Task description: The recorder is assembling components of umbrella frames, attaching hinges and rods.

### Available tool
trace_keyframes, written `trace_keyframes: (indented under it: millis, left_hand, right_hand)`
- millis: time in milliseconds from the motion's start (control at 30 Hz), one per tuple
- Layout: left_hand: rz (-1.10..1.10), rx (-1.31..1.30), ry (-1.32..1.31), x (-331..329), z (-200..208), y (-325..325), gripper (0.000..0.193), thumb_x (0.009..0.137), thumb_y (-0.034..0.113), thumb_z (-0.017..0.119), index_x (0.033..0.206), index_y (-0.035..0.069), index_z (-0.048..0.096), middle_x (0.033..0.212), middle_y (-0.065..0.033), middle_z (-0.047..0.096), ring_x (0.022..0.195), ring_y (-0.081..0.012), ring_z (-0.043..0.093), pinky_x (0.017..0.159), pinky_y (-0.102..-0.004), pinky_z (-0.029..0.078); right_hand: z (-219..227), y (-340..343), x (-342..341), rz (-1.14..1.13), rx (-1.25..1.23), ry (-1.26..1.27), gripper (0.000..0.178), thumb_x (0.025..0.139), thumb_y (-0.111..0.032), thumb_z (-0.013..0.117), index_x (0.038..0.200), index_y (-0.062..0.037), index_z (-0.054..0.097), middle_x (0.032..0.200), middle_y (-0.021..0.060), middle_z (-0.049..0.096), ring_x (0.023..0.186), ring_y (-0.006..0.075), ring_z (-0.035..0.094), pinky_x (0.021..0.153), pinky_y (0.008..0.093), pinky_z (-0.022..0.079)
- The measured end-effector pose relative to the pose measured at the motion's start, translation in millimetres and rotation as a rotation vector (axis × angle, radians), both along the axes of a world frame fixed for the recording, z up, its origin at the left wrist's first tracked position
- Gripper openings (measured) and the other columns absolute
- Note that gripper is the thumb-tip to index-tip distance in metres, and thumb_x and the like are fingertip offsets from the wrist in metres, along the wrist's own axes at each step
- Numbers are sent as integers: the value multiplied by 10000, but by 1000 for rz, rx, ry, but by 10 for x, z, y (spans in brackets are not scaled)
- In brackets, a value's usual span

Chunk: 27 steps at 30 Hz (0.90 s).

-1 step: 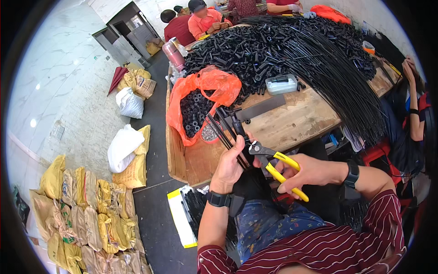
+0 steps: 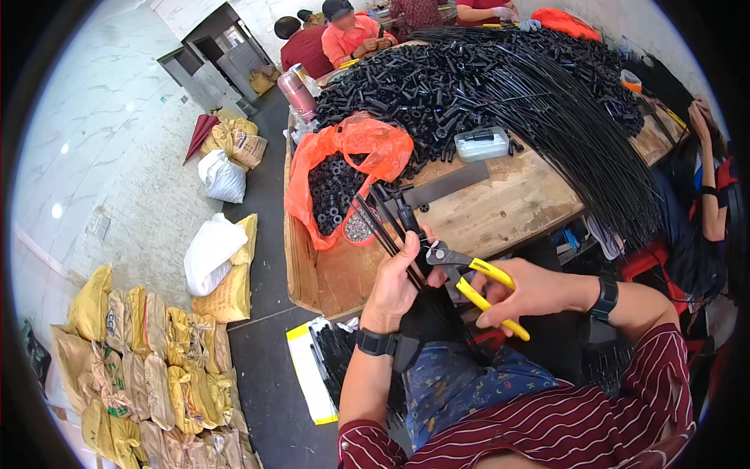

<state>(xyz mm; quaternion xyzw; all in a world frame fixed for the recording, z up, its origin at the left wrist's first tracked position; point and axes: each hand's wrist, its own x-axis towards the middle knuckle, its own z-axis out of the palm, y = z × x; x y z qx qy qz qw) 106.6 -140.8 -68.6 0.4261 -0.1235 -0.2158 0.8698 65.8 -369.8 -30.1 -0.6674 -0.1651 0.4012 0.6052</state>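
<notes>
My left hand [image 2: 393, 283] is wrapped round several thin black rods [image 2: 376, 223], held in front of me above my lap. Among them is a thicker black tubular piece [image 2: 405, 213], pointing up and away. My right hand [image 2: 537, 295] grips yellow-handled pliers [image 2: 491, 272], with the handles spread apart. Their dark jaws meet the held pieces beside my left thumb. A thin pale strand shows there, too small to make out. The rods' lower ends run down into shadow between my hands.
A wooden table [image 2: 500, 207] bears a heap of black tubular parts [image 2: 437, 86] and long black rods [image 2: 578, 133]. An orange bag [image 2: 301, 199] of small black rings, a dish of small metal bits [image 2: 359, 228] and a clear plastic box [image 2: 482, 144] stand nearer. Sacks [image 2: 156, 336] line the left; other people sit around the table.
</notes>
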Motion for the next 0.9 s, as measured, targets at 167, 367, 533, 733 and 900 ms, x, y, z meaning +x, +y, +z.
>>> trace_keyframes:
  millis: [167,367,533,733,900]
  left_hand:
    - [102,-22,-36,-49,-8,-98,313,983,390,467,1066,88,483,804,-30,525,551,-111,419,527,-273,349]
    - [241,95,-69,-73,17,-160,338,988,406,453,1072,78,455,736,-10,450,556,-105,406,525,-267,345]
    - [229,93,-91,-91,-28,-126,375,985,414,456,1068,49,474,746,-26,477,559,-108,427,529,-267,365]
    - [296,134,-38,-101,-12,-139,344,1002,390,416,1090,66,491,690,-26,492,531,-107,403,524,-268,344]
    - [337,107,-46,-81,-9,-153,365,979,396,481,1070,43,484,748,-22,502,528,-98,420,506,-265,359]
  right_hand:
    - [200,-73,41,-42,-348,-779,587,712,-188,734,1191,35,478,863,151,646,697,274,654,623,321,524]
    - [165,-224,166,-114,-448,-1703,558,725,-169,690,1204,37,492,1064,184,583,864,327,615,750,388,512]
    - [351,-266,247,-5,44,70,469,944,-282,548,1291,12,429,817,100,640,617,143,635,523,261,530]
    - [403,-158,181,126,-183,-224,580,853,-253,669,1306,-3,406,797,113,656,598,173,647,518,286,531]
    - [149,-202,199,-138,-442,-1757,608,727,-184,710,1250,6,464,961,136,631,787,303,632,709,388,517]
